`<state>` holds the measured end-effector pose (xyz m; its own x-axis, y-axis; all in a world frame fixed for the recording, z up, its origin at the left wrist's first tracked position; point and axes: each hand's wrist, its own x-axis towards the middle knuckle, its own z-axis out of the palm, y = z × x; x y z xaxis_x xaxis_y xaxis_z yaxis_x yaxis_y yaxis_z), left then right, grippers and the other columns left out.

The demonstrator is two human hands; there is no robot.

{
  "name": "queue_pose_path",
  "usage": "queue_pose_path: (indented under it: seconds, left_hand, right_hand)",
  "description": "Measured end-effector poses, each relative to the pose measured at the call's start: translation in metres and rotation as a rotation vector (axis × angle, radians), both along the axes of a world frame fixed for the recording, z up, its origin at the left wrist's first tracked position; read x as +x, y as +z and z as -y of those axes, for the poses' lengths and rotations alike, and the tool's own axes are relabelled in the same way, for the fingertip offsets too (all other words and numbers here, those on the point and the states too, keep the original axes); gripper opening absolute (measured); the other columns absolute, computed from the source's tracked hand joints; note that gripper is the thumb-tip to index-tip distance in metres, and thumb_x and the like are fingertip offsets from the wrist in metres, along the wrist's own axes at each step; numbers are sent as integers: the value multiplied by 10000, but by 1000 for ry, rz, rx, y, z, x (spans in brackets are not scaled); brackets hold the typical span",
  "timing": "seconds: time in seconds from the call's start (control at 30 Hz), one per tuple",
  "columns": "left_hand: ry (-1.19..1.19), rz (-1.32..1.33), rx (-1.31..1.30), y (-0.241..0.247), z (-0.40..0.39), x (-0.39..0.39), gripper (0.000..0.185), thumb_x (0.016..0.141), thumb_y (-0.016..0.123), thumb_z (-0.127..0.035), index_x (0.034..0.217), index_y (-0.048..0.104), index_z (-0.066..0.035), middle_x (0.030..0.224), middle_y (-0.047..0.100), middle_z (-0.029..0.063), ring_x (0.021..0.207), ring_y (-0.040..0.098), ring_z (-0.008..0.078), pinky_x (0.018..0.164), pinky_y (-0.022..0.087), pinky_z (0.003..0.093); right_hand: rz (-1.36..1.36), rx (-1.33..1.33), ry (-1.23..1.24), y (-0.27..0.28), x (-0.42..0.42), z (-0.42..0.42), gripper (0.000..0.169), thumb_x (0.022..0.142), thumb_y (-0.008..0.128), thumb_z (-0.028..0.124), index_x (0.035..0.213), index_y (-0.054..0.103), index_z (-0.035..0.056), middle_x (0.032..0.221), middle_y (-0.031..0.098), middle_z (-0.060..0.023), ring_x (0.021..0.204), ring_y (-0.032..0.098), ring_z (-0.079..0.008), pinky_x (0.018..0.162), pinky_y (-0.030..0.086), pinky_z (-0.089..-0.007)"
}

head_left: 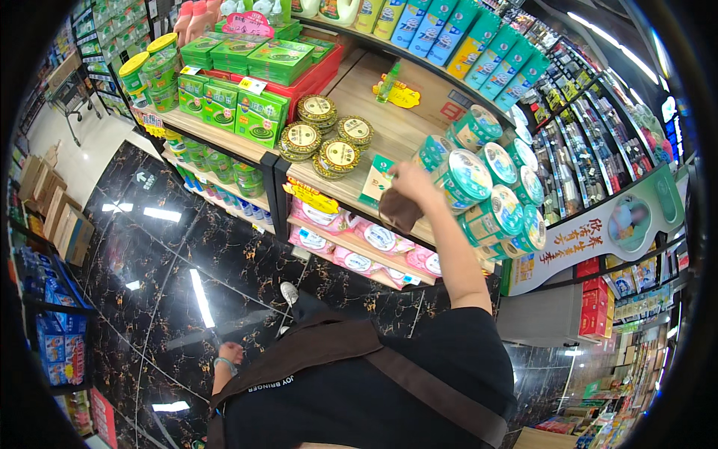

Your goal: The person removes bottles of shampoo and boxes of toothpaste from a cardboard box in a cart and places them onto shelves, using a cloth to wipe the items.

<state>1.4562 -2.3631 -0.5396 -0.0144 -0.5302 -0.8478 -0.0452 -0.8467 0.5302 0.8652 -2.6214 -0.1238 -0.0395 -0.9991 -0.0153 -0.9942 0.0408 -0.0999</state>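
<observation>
My right hand (414, 181) is over the front of a wooden shelf, its fingers around a dark brown cloth (399, 210) that hangs at the shelf's edge. Right by the fingertips stands a green and cream box (374, 181). Stacks of round tins (338, 157) with yellow-patterned sides stand left of it, and teal round tubs (463, 175) are piled to the right of the hand. Farther back, a small green bottle (388, 84) stands by a yellow price tag (405, 96). My left hand (231, 353), a band at its wrist, hangs low over the floor; its fingers look curled and hold nothing visible.
Green mosquito-coil boxes (259, 118) and clear green tubs (161, 70) fill the left shelf. Tall spray boxes (432, 33) line the upper shelf. Pink packs (359, 261) lie below. A signboard (594, 236) juts out at right. Cartons (73, 227) and a cart (72, 96) are at left.
</observation>
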Motion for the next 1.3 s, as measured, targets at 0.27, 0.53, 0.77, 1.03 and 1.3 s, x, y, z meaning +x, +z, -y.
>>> queue_pose_path:
  seconds: [0.27, 0.53, 0.77, 1.03, 1.3]
  left_hand:
    - [-54, 379, -63, 23, -28, 69, 105, 791, 593, -96, 791, 618, 6, 632, 617, 89, 534, 594, 174, 473, 483, 303]
    - [-28, 534, -164, 46, -25, 91, 135, 798, 614, -102, 797, 614, 33, 689, 637, 105, 622, 626, 175, 543, 507, 307]
    - [-137, 475, -105, 37, 20, 90, 138, 823, 602, -110, 854, 598, 25, 704, 628, 100, 632, 628, 192, 558, 521, 312]
    - [-144, 405, -116, 38, 90, 74, 148, 825, 576, -145, 850, 599, 0, 716, 627, 92, 654, 630, 206, 574, 525, 323]
    - [-182, 384, -158, 54, 125, 51, 173, 810, 543, -194, 805, 611, -35, 725, 632, 83, 681, 632, 217, 591, 521, 337]
  right_hand:
    - [179, 196, -18, 2, -44, 154, 502, 728, 646, 382, 1061, 612, 8, 997, 634, -187, 936, 605, -288, 820, 461, -345]
    - [378, 465, -48, -83, -68, 211, 892, 639, 691, 588, 1178, 470, -88, 1129, 558, -240, 1056, 540, -287, 907, 399, -346]
    - [240, 271, -193, -81, -59, 187, 845, 642, 691, 565, 1105, 494, -114, 1075, 570, -273, 1000, 567, -335, 860, 436, -372]
    - [75, 342, -47, 18, 35, 78, 587, 666, 723, 398, 1032, 539, -22, 907, 632, -223, 849, 615, -353, 751, 490, -420]
    - [11, 222, 11, -39, 70, 76, 630, 704, 703, 416, 1072, 486, -47, 795, 642, -201, 800, 634, -329, 689, 508, -405]
